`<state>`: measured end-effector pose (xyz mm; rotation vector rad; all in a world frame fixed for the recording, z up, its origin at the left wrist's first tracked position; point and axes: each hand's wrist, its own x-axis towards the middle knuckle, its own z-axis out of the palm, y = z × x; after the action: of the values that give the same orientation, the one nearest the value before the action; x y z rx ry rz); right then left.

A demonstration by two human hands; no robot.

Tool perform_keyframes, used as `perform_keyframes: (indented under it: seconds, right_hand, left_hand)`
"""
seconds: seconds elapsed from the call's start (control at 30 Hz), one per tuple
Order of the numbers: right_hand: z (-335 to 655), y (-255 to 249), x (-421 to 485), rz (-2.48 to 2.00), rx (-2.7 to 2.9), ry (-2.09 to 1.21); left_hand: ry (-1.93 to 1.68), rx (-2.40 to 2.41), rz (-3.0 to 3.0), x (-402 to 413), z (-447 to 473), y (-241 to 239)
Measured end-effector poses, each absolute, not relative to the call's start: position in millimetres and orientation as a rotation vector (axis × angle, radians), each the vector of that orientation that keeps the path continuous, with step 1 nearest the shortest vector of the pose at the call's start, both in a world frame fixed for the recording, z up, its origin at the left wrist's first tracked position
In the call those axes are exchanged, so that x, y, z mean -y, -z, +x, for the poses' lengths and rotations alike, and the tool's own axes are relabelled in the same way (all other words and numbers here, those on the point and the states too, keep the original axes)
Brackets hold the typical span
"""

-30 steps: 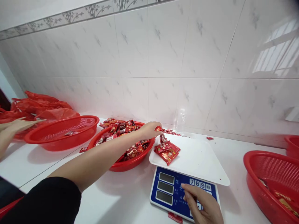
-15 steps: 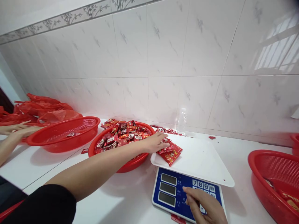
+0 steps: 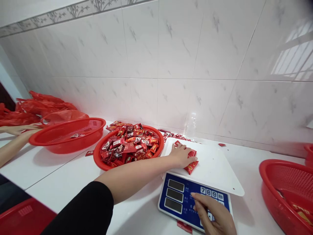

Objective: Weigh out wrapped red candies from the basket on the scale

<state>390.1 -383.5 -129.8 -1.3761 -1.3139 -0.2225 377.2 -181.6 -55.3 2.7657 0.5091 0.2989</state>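
Two hands work at the scale. The left hand (image 3: 182, 156) lies palm down with slack fingers on a small heap of red packets (image 3: 192, 165) on the white tray (image 3: 215, 171). It covers most of them, so they cannot be counted; only a couple poke out past the fingertips. The right hand (image 3: 215, 215), loosely curled and holding nothing, touches the keypad of the blue scale (image 3: 176, 195), nearer the person than the left hand. Just beyond the left forearm stands one basket of sweets (image 3: 105, 165). Further that way is a second basket (image 3: 73, 147), nearly bare, and past it a co-worker's hand (image 3: 19, 129), its arm cut off by the edge. Out past the right hand, a third basket (image 3: 274, 199) is cropped.
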Motion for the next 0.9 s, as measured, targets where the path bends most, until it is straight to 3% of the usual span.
perform_keyframes:
  seconds: [0.17, 0.4, 0.9]
  right_hand:
    - [391.8, 130.4, 384.2, -1.383, 1.33, 0.218]
    - [392.4, 125.1, 382.6, -1.329, 1.364, 0.247]
    - [393.6, 121.8, 383.5, -1.329, 1.435, 0.228]
  left_hand:
    - [-0.509, -0.326, 2.67, 181.8, 376.8, 55.3]
    - [-0.809, -0.664, 2.383, 154.7, 371.7, 40.1]
    - [-0.392, -0.674, 2.547, 154.9, 368.2, 47.5]
